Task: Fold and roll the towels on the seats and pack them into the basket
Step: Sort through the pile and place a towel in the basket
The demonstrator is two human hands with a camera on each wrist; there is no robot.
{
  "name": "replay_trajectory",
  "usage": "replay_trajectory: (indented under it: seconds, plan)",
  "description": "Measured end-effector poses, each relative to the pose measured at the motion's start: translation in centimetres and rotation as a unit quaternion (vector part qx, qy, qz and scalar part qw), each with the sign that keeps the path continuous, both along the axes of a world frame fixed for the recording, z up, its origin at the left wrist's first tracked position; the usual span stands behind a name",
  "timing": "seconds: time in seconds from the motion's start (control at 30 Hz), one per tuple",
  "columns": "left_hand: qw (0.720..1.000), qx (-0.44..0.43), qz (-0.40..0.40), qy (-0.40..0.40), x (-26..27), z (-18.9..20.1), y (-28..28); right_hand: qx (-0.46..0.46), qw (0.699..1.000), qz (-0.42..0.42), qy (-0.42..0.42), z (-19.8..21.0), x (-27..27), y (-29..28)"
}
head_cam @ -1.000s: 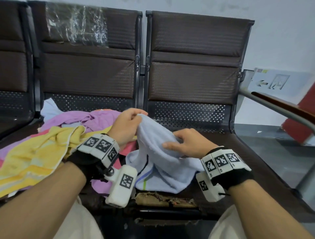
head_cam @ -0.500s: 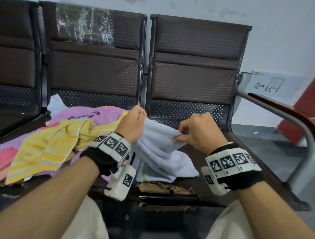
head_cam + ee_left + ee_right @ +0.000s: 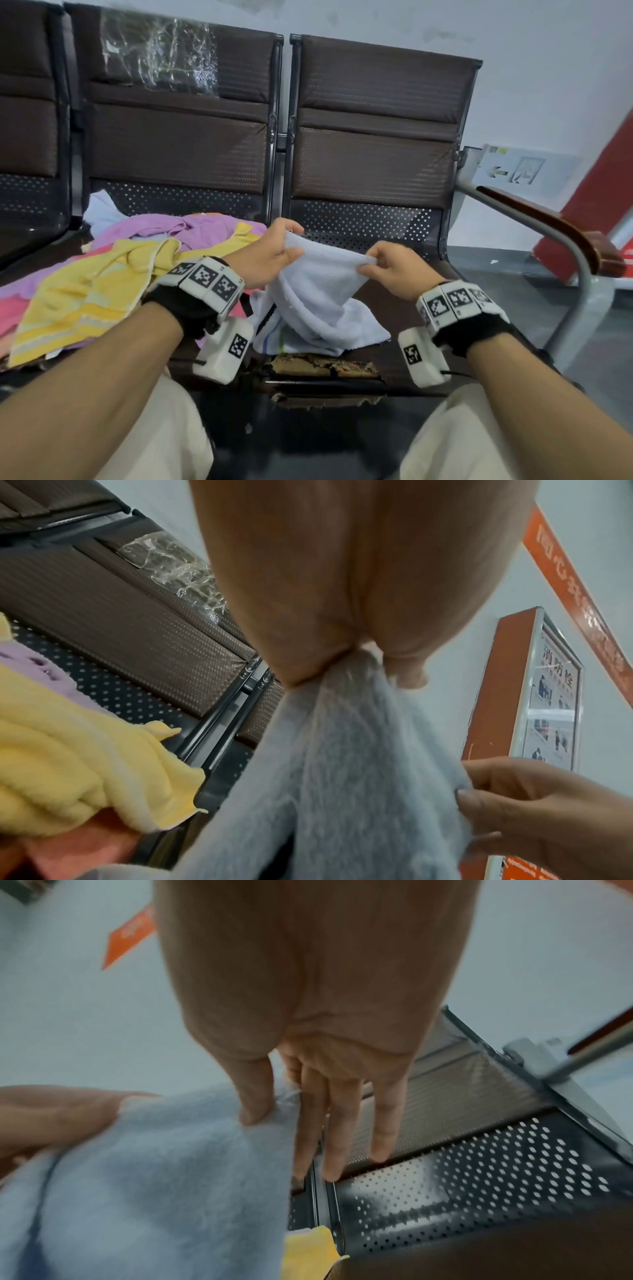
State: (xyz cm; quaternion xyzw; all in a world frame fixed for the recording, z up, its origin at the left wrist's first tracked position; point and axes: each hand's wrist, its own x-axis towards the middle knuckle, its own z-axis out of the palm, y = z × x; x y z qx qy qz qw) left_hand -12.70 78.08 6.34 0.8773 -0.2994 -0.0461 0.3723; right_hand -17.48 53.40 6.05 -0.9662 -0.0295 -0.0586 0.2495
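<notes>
A pale blue towel [image 3: 318,301] hangs between my two hands over the right-hand seat [image 3: 404,301], its lower part bunched on the seat's front. My left hand [image 3: 274,253] pinches the towel's top edge at one end; the left wrist view shows the cloth [image 3: 342,764] gathered in that pinch. My right hand [image 3: 390,270] pinches the same edge at the other end, thumb on the cloth [image 3: 154,1164] and the other fingers [image 3: 342,1123] held straight. A pile of yellow [image 3: 85,294], purple [image 3: 191,226], pink and white towels lies on the middle seat. No basket is in view.
Dark brown padded backrests [image 3: 373,137] stand behind the seats. A metal armrest with a wooden top [image 3: 548,219] curves along the right side. The front edge of the right seat is torn [image 3: 322,366]. My knees in light trousers [image 3: 161,435] are below.
Both hands have lifted the pale blue towel and moved apart along its top edge, stretching it between them. The right hand went from resting on the cloth to pinching its edge.
</notes>
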Motion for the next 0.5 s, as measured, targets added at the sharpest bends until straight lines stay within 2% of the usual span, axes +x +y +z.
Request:
replay_trajectory:
  seconds: [0.1, 0.23, 0.37, 0.43, 0.5]
  plan:
    - [0.998, 0.046, 0.033, -0.02, 0.0, 1.2, -0.1, 0.045, 0.998, -0.024, -0.038, 2.0, 0.1, -0.6]
    - [0.991, 0.05, 0.075, -0.103, -0.6, 5.1, -0.6, 0.029, 0.994, -0.028, -0.106, 6.8, -0.6, -0.9]
    - [0.978, -0.014, 0.118, -0.172, -2.3, 9.5, -1.0, 0.121, 0.977, -0.055, -0.167, 10.9, -1.8, -0.7]
    - [0.968, -0.069, 0.133, -0.199, -3.2, 11.6, -1.2, 0.196, 0.961, -0.056, -0.186, 12.8, -2.5, -0.4]
    - [0.958, -0.111, 0.138, -0.226, -3.9, 13.3, -1.5, 0.233, 0.946, -0.063, -0.216, 14.2, -3.0, -0.5]
